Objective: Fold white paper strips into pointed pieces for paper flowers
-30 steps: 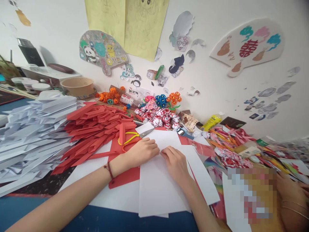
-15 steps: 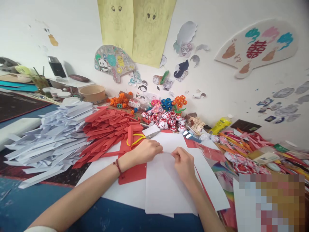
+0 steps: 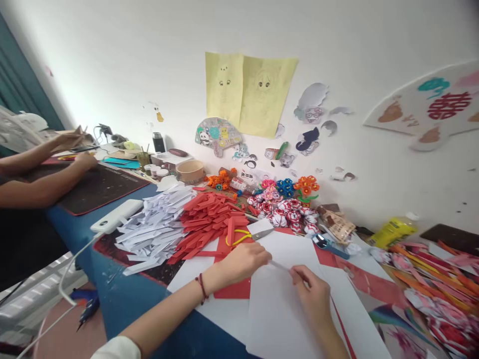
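My left hand (image 3: 245,262), with a dark red bracelet at the wrist, is closed on one end of a thin white paper strip (image 3: 280,266). The other end is pinched by my right hand (image 3: 310,289), so the strip spans between them. Beneath lie white sheets (image 3: 279,311) and a red sheet (image 3: 237,289). Scissors with yellow handles (image 3: 239,238) rest just beyond my left hand, partly under a small white piece. Folded red strips (image 3: 211,219) and folded white strips (image 3: 159,224) are heaped to the left.
Red-and-white paper flowers (image 3: 280,212) and a tan bowl (image 3: 190,171) stand along the wall. A white power bank (image 3: 116,216) with a cable lies left. At far left, another person's hands (image 3: 77,144) work over a dark mat (image 3: 105,187). A yellow bottle (image 3: 394,230) lies right.
The view has swung left and upward, bringing the other person's arms into sight. My hands have moved slightly apart, and more of the strip shows between them.
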Action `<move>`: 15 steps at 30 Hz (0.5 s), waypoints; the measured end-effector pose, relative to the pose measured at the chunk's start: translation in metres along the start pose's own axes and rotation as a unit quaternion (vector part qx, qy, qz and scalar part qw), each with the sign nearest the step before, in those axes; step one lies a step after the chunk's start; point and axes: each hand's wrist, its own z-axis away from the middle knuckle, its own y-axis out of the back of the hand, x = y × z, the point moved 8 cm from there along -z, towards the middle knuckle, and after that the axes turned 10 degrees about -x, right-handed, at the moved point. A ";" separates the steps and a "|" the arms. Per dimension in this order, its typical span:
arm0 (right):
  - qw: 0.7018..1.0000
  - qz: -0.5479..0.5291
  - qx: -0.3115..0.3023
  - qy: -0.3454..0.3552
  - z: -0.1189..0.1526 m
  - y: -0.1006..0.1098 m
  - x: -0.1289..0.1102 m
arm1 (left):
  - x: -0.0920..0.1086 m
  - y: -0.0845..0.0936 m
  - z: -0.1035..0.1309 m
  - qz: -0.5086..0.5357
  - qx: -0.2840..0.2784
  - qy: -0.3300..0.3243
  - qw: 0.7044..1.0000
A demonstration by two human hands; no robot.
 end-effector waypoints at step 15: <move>0.929 -0.313 -0.153 -0.126 -0.003 -0.026 0.016 | -0.031 0.051 0.055 -0.029 0.106 0.117 0.987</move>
